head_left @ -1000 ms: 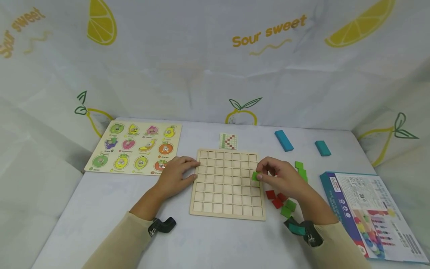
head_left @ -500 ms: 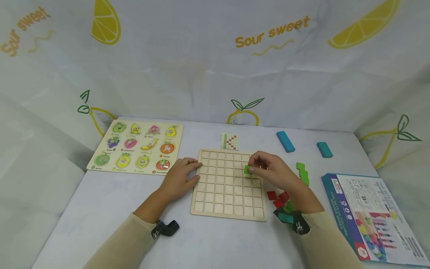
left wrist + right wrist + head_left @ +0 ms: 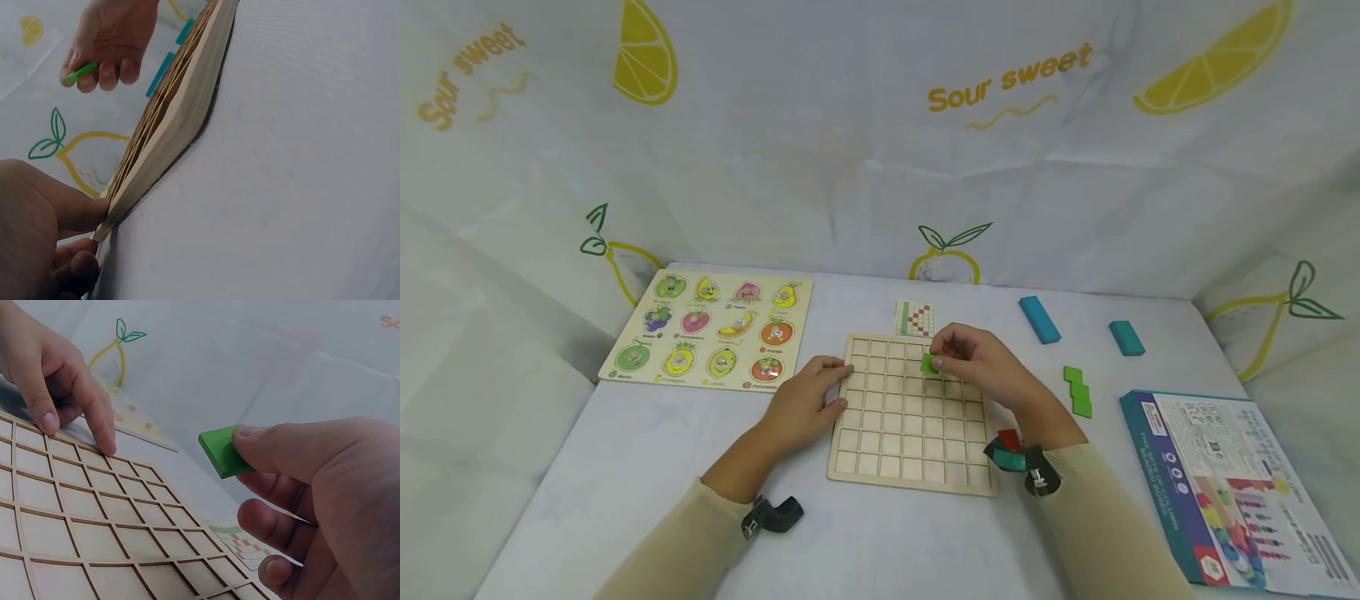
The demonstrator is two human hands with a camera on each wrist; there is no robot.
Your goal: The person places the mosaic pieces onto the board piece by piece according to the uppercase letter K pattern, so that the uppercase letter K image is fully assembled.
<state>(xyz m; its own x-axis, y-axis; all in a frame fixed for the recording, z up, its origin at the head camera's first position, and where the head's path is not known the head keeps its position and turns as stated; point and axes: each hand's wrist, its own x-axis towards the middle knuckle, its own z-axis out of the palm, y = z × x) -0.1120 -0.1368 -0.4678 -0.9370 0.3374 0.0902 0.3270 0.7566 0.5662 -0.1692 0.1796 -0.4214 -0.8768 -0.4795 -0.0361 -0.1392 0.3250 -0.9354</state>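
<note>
My right hand pinches a small green square tile between thumb and forefinger. In the right wrist view the tile is held above the wooden grid board, apart from it. My left hand rests at the left edge of the board, thumb and fingertips touching its rim. The left wrist view shows that left hand at the board's edge, the fingers partly hidden. The visible grid cells hold no tiles. A small pattern card with green and red squares lies just behind the board.
A fruit puzzle board lies at the left. Green tiles and a red tile, partly covered by the right wrist strap, are on the right. Two blue blocks lie behind them; a printed box is at far right.
My right hand has carried the green tile leftward and away from me, from the board's right edge to over its far rows. The left hand stays at the board's left edge.
</note>
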